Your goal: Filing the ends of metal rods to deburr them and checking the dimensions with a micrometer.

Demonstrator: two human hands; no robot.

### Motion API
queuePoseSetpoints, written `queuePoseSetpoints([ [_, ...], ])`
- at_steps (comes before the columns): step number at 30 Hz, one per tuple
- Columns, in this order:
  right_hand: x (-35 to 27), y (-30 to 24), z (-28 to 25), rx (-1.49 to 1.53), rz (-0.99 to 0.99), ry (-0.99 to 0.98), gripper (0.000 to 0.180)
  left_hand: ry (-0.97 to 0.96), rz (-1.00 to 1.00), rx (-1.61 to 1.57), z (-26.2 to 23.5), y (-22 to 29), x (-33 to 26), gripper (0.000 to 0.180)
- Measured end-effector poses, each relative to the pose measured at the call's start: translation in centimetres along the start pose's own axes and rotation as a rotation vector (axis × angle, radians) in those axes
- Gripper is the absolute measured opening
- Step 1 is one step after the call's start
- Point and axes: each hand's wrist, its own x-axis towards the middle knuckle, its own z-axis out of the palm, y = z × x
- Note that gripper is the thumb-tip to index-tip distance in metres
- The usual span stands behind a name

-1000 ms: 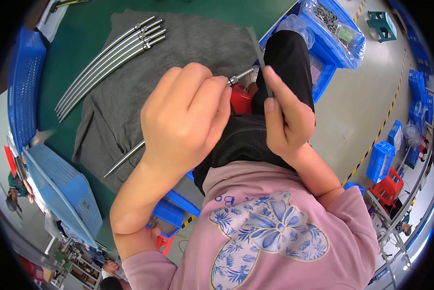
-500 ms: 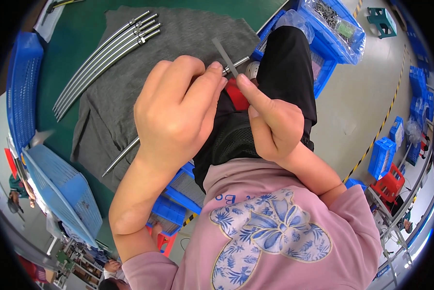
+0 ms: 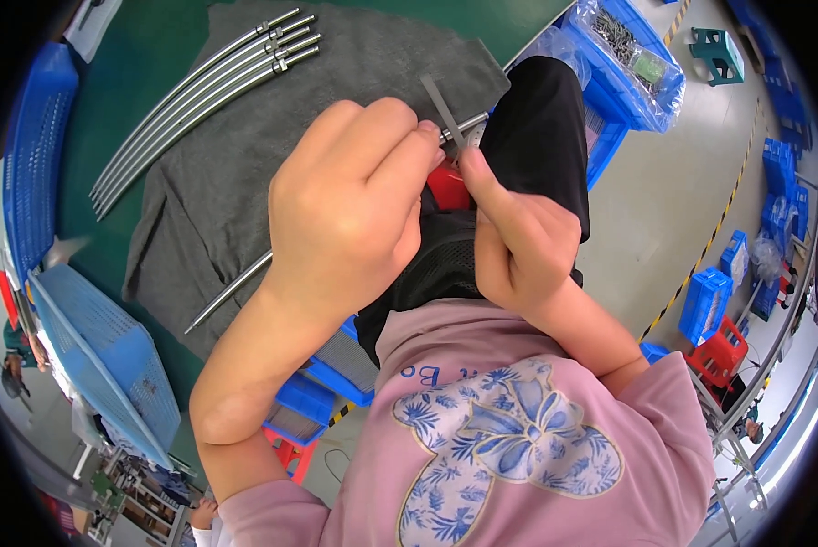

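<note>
My left hand (image 3: pixel 345 205) is closed around a slim shiny metal rod (image 3: pixel 229 292), which slants from lower left to upper right. The rod's far end sticks out past the fingers. In my right hand (image 3: pixel 529 239) a thin flat grey strip (image 3: pixel 440 100) is pinched, with the thumb or finger stretched along its lower end. The strip crosses the rod close to that far end; whether they touch I cannot tell. Several similar rods (image 3: pixel 186 114) with collars near their upper ends lie side by side on a dark grey cloth (image 3: pixel 382 64), beyond my left hand.
The cloth covers part of a green tabletop (image 3: pixel 90 242). Light blue perforated baskets (image 3: pixel 108 351) stand at the left. A blue bin (image 3: pixel 641 100) with small metal parts is at the upper right. Beyond it are a green stool (image 3: pixel 717 56), stacked blue bins and a red stool (image 3: pixel 717 354).
The whole view has shifted slightly. Both hands keep their hold on the rod and the strip, with little visible movement between them.
</note>
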Motion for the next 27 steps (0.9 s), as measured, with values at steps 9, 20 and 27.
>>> queuePoseSetpoints([
  [9,0.9,1.1,0.8,-0.027,-0.045,0.015,0.053,-0.011,-0.012,-0.022,0.5,-0.3,0.6,0.019],
  [20,-3.5,2.4,-0.5,0.091,0.198,-0.134,0.024,0.032,-0.077,-0.034,1.9,0.4,0.2,0.009],
  [27,-1.6,3.4,-0.4,0.027,0.024,-0.081,0.030,0.051,-0.023,0.087,4.9,0.2,-0.4,0.009],
])
